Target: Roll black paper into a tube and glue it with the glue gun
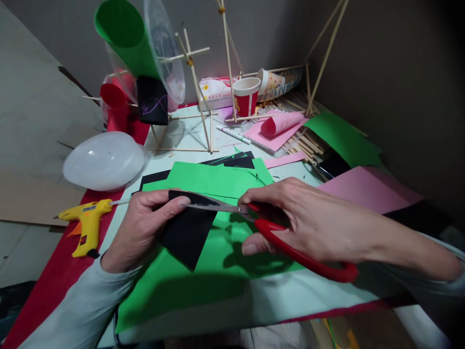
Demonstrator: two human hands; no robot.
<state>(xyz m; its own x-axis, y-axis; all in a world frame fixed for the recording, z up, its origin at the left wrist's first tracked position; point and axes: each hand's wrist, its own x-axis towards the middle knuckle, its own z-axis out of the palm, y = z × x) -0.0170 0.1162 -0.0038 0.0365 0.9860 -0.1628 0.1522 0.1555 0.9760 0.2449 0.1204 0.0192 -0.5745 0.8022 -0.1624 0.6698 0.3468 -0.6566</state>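
Observation:
Between thumb and fingers my left hand [147,220] pinches a piece of black paper [189,237], held tilted above the table. My right hand [308,220] grips red-handled scissors [301,257] by their loops. Their blades point left and lie along the upper part of the black paper, one blade tip close to my left thumb. Beneath both hands spread sheets of green paper [218,261]. Behind these, black paper strips [238,161] and thin green offcuts lie on the table.
On the left are a yellow glue gun [87,225] and a translucent plastic bowl [105,160]. Wooden-stick frames [199,97] stand behind, one bearing a green paper tube [127,39]. Farther right are a red paper cup [246,97], pink paper [370,189] and loose sticks [305,145].

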